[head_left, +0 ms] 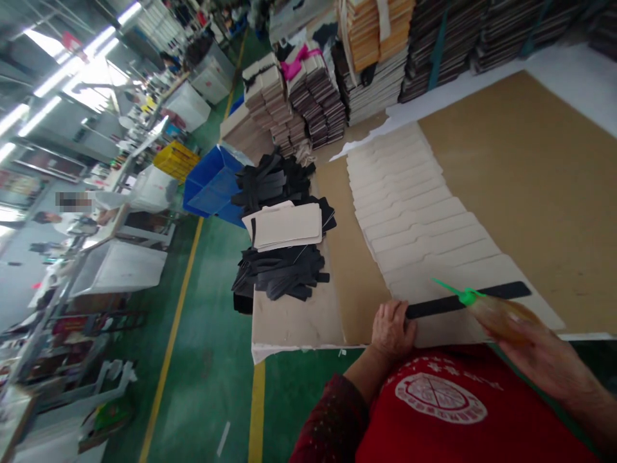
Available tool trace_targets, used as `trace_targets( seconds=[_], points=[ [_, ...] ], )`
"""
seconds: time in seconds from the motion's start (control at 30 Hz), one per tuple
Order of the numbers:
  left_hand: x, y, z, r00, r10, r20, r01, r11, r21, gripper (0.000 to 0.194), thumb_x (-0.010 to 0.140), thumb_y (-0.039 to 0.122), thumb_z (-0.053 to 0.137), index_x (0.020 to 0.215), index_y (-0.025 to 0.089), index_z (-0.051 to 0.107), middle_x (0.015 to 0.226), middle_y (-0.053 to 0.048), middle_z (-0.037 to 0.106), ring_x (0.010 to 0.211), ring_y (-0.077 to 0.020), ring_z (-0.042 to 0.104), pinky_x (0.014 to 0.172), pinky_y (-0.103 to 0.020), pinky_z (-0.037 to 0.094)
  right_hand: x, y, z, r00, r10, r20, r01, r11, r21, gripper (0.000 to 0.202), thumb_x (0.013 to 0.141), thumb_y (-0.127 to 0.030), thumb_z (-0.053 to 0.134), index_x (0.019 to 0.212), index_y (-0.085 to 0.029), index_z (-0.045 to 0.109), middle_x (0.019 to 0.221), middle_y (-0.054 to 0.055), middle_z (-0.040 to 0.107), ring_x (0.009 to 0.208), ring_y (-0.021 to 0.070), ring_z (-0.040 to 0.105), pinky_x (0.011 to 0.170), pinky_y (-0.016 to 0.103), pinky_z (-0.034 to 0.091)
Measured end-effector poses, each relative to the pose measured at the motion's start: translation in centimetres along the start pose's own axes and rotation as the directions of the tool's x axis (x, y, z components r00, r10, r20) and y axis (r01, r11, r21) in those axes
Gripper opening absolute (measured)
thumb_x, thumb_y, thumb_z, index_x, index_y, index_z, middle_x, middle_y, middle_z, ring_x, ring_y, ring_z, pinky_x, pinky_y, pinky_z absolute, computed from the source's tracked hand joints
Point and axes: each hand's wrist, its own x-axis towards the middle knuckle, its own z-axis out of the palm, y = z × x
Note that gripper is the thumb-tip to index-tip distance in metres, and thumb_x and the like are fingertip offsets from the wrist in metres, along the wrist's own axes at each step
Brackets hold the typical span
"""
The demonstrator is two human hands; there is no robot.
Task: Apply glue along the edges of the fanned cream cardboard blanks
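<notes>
A long black strip (436, 307) lies across the nearest of the overlapping cream pieces (419, 225) on the table. At the strip's left end is my left hand (393, 328), its fingers pressed together on that end. My right hand (540, 354) is wrapped round an amber bottle (506, 316) with a green nozzle (466, 296). The nozzle's thin tip points left, over the strip. Whether the tip touches the strip is unclear.
Left on the table are piles of black strips (284, 273) with cream pieces (288, 226) on top. Bundled stacks (318, 96) stand at the back. A blue crate (212, 183) is beside the table. People work at benches far left.
</notes>
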Motion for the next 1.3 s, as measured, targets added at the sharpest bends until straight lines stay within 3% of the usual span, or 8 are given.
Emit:
trace_targets(
  seconds=[0.2, 0.4, 0.47, 0.6, 0.7, 0.87, 1.07, 1.3],
  points=[
    [1.1, -0.7, 0.3, 0.999, 0.017, 0.048, -0.019, 0.999, 0.036, 0.047, 0.096, 0.036, 0.055, 0.139, 0.017, 0.051, 0.133, -0.012, 0.058, 0.116, -0.0278, 0.057, 0.104, -0.044, 0.051, -0.1, -1.1, 1.4, 0.989, 0.101, 0.104, -0.106, 0.993, 0.045, 0.066, 0.047, -0.045, 0.092, 0.103, -0.028, 0.06, 0.115, 0.009, 0.069, 0.095, 0.0309, 0.07, 0.06, 0.028, 0.06],
    [0.8, -0.8, 0.9, 1.0, 0.007, 0.02, -0.008, 0.998, 0.069, 0.046, 0.097, 0.034, 0.052, 0.138, 0.012, 0.052, 0.137, -0.015, 0.056, 0.123, -0.0273, 0.054, 0.107, -0.043, 0.049, 0.4, 0.9, 2.7, 0.989, -0.151, 0.008, 0.149, 0.968, -0.203, 0.073, 0.048, -0.05, 0.09, 0.111, -0.032, 0.058, 0.104, 0.001, 0.067, 0.076, 0.0187, 0.064, 0.05, 0.021, 0.052],
    [0.8, -0.8, 1.0, 1.0, 0.012, 0.014, -0.013, 0.997, 0.08, 0.043, 0.098, 0.034, 0.051, 0.136, 0.013, 0.054, 0.139, -0.014, 0.055, 0.123, -0.0274, 0.054, 0.107, -0.043, 0.048, 0.8, 1.8, 3.0, 0.952, -0.303, 0.051, 0.3, 0.878, -0.373, 0.071, 0.055, -0.058, 0.085, 0.113, -0.029, 0.058, 0.105, 0.003, 0.066, 0.079, 0.0198, 0.063, 0.056, 0.025, 0.055],
    [1.0, -0.8, 1.2, 1.0, 0.016, 0.005, -0.017, 0.995, 0.101, 0.04, 0.098, 0.034, 0.051, 0.133, 0.014, 0.057, 0.138, -0.013, 0.057, 0.12, -0.0282, 0.055, 0.106, -0.044, 0.049, 1.1, 2.8, 4.0, 0.826, -0.531, 0.187, 0.531, 0.626, -0.571, 0.066, 0.065, -0.066, 0.076, 0.111, -0.023, 0.058, 0.107, 0.007, 0.062, 0.094, 0.0271, 0.062, 0.084, 0.042, 0.057],
    [1.1, -0.7, 1.1, 1.0, 0.018, 0.002, -0.018, 0.994, 0.111, 0.042, 0.096, 0.034, 0.053, 0.134, 0.015, 0.056, 0.136, -0.012, 0.058, 0.118, -0.0282, 0.055, 0.104, -0.044, 0.05, 1.3, 3.3, 4.5, 0.751, -0.604, 0.268, 0.623, 0.511, -0.593, 0.062, 0.07, -0.066, 0.074, 0.111, -0.023, 0.059, 0.111, 0.008, 0.059, 0.102, 0.0291, 0.059, 0.096, 0.047, 0.051],
    [1.2, -0.5, 1.0, 1.0, 0.028, -0.005, -0.027, 0.993, 0.116, 0.045, 0.094, 0.032, 0.055, 0.136, 0.017, 0.054, 0.134, -0.012, 0.059, 0.115, -0.0277, 0.056, 0.099, -0.045, 0.053, 2.0, 3.9, 4.7, 0.607, -0.684, 0.403, 0.744, 0.313, -0.59, 0.051, 0.08, -0.061, 0.068, 0.111, -0.022, 0.059, 0.109, 0.009, 0.06, 0.103, 0.0278, 0.057, 0.095, 0.045, 0.05],
    [1.2, -0.6, 1.2, 0.999, 0.045, -0.017, -0.043, 0.991, 0.124, 0.045, 0.093, 0.031, 0.055, 0.134, 0.014, 0.056, 0.133, -0.012, 0.06, 0.116, -0.0273, 0.056, 0.101, -0.043, 0.052, 2.4, 4.0, 4.6, 0.521, -0.709, 0.476, 0.79, 0.19, -0.583, 0.048, 0.085, -0.058, 0.065, 0.112, -0.019, 0.059, 0.109, 0.011, 0.06, 0.103, 0.0259, 0.056, 0.093, 0.042, 0.05],
    [1.2, -0.7, 1.3, 0.998, 0.05, -0.036, -0.045, 0.991, 0.13, 0.043, 0.092, 0.031, 0.055, 0.131, 0.014, 0.057, 0.132, -0.011, 0.061, 0.113, -0.0275, 0.056, 0.101, -0.043, 0.052, 2.0, 3.8, 4.7, 0.477, -0.722, 0.5, 0.798, 0.118, -0.591, 0.046, 0.088, -0.055, 0.062, 0.114, -0.018, 0.057, 0.109, 0.011, 0.059, 0.104, 0.0259, 0.057, 0.09, 0.041, 0.051]
  ],
)
